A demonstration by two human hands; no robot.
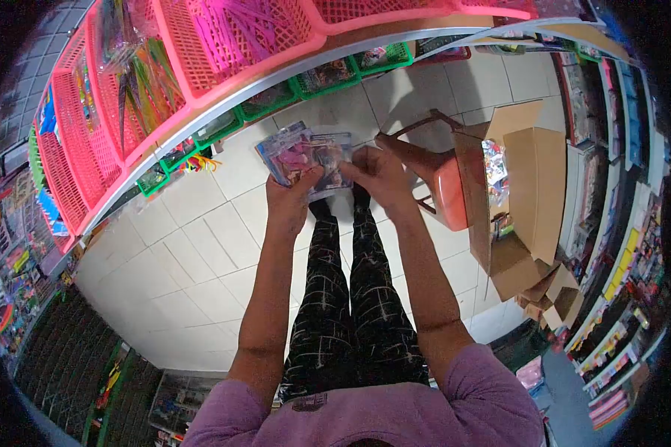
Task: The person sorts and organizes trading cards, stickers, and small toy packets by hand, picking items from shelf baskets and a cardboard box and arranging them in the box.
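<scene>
Head cam: prob. mid-handling. Clear pkts [285,154] are picked up, not yet put down; qty left can't tell. They're approx. ctr frame, a bit above mid, fanned btwn both hands: L hand [291,200] pinching lower edge, thumb on top; R hand [384,179] pinching R side. Open carton [540,175], R of frame, holds bagged items [494,167].

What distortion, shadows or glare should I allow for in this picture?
Head view: strong fisheye bend, the pink baskets curving and corners black; head view: dark shadow on the floor beyond the red stool; head view: held packets show pale sheen, their print too soft to read.
</scene>
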